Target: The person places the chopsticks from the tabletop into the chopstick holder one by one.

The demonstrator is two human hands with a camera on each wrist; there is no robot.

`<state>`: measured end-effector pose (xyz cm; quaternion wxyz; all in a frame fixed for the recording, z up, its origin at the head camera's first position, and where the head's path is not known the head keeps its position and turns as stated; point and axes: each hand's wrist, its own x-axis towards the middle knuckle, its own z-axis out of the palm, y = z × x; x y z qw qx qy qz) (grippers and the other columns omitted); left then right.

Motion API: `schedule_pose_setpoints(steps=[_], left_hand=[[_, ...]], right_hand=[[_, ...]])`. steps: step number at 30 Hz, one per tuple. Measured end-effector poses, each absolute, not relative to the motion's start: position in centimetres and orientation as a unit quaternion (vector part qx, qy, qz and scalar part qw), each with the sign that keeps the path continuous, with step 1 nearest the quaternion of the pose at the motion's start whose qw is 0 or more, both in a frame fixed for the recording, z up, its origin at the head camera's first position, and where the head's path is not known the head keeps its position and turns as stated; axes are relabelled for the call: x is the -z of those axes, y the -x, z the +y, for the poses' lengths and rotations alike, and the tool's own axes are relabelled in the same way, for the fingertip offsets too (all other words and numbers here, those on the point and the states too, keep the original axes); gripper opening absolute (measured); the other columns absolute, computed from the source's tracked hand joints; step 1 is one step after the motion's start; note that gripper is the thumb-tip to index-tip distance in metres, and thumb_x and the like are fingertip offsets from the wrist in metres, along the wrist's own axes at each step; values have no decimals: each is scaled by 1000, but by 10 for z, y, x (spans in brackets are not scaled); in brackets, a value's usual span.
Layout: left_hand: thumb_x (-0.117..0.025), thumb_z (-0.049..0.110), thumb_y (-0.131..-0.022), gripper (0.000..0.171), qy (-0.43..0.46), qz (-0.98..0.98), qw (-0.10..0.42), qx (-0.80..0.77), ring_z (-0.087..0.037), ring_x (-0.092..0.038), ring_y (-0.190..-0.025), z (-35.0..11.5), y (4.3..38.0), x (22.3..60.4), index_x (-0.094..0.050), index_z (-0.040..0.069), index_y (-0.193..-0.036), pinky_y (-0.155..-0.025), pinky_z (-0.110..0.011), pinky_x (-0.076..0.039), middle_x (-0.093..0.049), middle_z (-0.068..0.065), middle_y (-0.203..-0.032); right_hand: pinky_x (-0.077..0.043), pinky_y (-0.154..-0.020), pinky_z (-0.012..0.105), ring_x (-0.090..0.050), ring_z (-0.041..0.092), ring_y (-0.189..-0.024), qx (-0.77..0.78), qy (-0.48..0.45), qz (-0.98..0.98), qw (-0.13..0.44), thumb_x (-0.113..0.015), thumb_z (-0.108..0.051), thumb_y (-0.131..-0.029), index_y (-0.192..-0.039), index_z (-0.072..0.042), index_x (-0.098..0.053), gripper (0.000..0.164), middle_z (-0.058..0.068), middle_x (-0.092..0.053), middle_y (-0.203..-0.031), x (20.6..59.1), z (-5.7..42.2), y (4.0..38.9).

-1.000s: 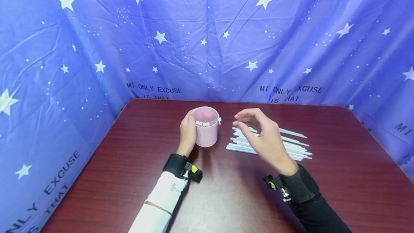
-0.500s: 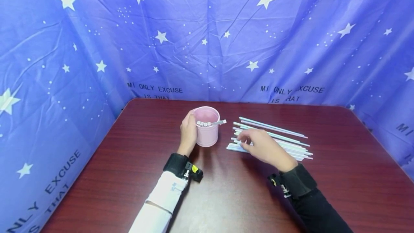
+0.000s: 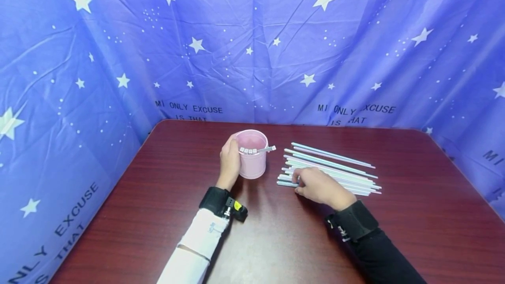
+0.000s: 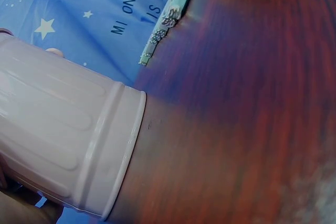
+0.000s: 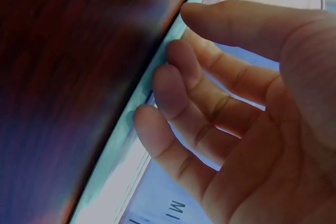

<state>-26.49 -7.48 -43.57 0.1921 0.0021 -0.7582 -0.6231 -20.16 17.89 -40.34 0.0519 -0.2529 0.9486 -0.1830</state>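
Observation:
In the head view my left hand (image 3: 229, 161) grips a small pale pink bucket (image 3: 253, 165) round its left side. White square beads show on its handle at the rim. The left wrist view has the bucket's ribbed wall (image 4: 47, 114) close up. To the right lies a loose bundle of shiny pastel straws (image 3: 335, 164). Over its near side is my right hand (image 3: 319, 187), thumb on the near side and index on the far side of the closest straw (image 3: 287, 183). In the right wrist view the bent fingertips (image 5: 152, 124) touch the straw, with the thumb apart from them.
A dark red wooden table (image 3: 177, 179) carries everything. Blue star-printed curtain (image 3: 252, 56) stands along its back and left side. Black camera bands are strapped round both wrists.
My right hand came down from beside the bucket onto the straws, then slid toward the near edge of the bundle. The bucket's handle shifted slightly to the right; my left hand stayed put.

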Motion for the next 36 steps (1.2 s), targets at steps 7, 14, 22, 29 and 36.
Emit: schedule_pose_setpoints(steps=[7, 14, 22, 29, 36], left_hand=[[-40, 25, -111, 44, 1, -757, 192, 624, -33, -66, -132, -74, 263, 434, -74, 8, -133, -117, -52, -49, -74, -15, -136], [-40, 24, -110, 44, 6, -756, 196, 625, -33, -67, -131, -74, 264, 436, -74, 7, -133, -116, -53, -49, -74, -15, -136], [-39, 23, -111, 44, 7, -754, 198, 626, -33, -67, -129, -75, 263, 436, -74, 6, -132, -116, -52, -50, -75, -16, -135], [-39, 23, -111, 44, 8, -754, 199, 626, -32, -68, -128, -76, 264, 436, -75, 7, -131, -115, -52, -50, -75, -15, -134], [-39, 24, -110, 44, 10, -756, 199, 624, -28, -68, -128, -76, 270, 442, -75, 10, -132, -115, -51, -50, -76, -11, -134]], right_hand=[[-48, -70, 28, -51, 6, -71, 174, 290, 938, 69, -80, -5, -88, -80, -17, -66, 20, -10, -56, -72, 404, 175, 198], [-48, -68, 24, -51, 3, -71, 186, 325, 925, 69, -77, -7, -95, -86, -18, -67, 17, -12, -60, -76, 384, 170, 187], [-55, -71, 27, -62, 3, -78, 227, 324, 917, -41, -73, -4, -97, -102, -15, -73, 12, -7, -72, -91, 348, 166, 169], [-56, -66, 29, -65, 8, -76, 271, 283, 906, -161, -72, -1, -97, -113, -8, -75, 18, -1, -74, -92, 329, 170, 164], [-50, -76, 12, -66, 0, -84, 346, 205, 852, -335, -73, 0, -95, -107, -8, -74, 14, 0, -77, -94, 319, 173, 159]])
